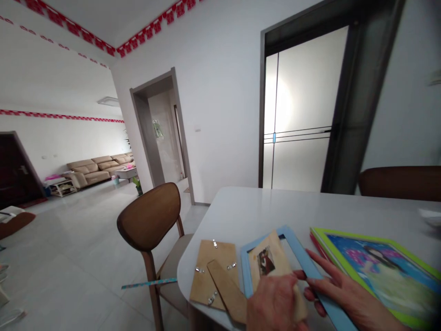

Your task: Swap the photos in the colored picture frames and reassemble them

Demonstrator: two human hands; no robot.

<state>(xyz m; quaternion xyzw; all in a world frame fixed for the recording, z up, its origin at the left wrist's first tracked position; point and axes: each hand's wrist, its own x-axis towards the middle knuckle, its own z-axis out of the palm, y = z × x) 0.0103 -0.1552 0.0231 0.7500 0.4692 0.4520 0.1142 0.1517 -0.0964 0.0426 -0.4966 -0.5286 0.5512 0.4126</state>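
A light blue frame (299, 250) lies tilted on the white table. Inside its opening sits a beige card (275, 247) bearing a small dark picture. My left hand (275, 303) is closed over the lower part of the card; its fingertips are partly hidden. My right hand (336, 285) grips the frame's right side, thumb and fingers around the blue edge. Left of the frame, a brown backing board (201, 282) with metal clips lies flat, and a narrow brown strip-like stand (227, 289) slants across it.
A green-edged picture frame (382, 276) rests on something red at the right of the table (275, 207). A brown chair (151, 220) stands at the left, with a patterned blue strip (148, 283) by it. Another chair back (403, 181) is behind the table's far side.
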